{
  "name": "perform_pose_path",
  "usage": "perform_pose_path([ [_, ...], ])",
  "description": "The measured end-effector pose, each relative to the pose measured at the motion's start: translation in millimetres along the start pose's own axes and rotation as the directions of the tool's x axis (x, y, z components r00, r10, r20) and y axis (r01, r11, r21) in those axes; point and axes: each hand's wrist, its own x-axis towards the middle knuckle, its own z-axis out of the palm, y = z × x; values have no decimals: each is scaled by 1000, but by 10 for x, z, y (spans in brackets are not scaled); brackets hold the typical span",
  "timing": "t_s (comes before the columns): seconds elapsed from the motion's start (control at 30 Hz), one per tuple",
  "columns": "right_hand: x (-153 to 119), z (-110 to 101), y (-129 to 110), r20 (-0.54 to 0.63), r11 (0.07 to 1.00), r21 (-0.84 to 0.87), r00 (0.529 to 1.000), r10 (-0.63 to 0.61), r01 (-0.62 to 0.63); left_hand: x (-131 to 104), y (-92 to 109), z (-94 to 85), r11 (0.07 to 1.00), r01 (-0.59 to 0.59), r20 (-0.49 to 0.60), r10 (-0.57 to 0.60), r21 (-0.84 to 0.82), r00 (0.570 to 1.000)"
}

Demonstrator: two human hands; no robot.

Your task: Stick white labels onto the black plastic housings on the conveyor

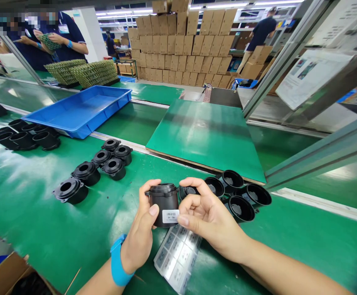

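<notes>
From here, the left hand (139,239) grips a black lidded housing (162,200) at twelve o'clock; the right hand (218,225) pinches the edge of its white label (170,216), seemingly mostly on. More labels fill the label sheet (178,256) towards six; ten o'clock's lidded housings (87,174) show none.

- Black round housing (162,200), ridged on top, upright, raised
- White printed label (169,216) low on its side
- Silvery label sheet (178,257) on the green table (104,229)

Smooth, glossy blue plastic tray (82,107).
</notes>
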Motion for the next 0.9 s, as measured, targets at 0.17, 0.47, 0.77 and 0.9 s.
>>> perform_pose_path([
  [0.17,18,1,-5,14,1000,-1,1000,5,-5,10,-1,-1,1000,-21,21,21,-5,1000],
  [0.47,8,-7,14,0,1000,-10,1000,8,-8,-14,15,7,1000,-22,30,23,-16,999],
  [0.77,10,6,8,-12,1000,-6,1000,15,-15,-7,-7,8,997,-78,20,78,1,997],
  [0.9,6,5,9,-11,1000,4,1000,15,-15,-13,-16,6,994,-108,43,107,15,993],
])
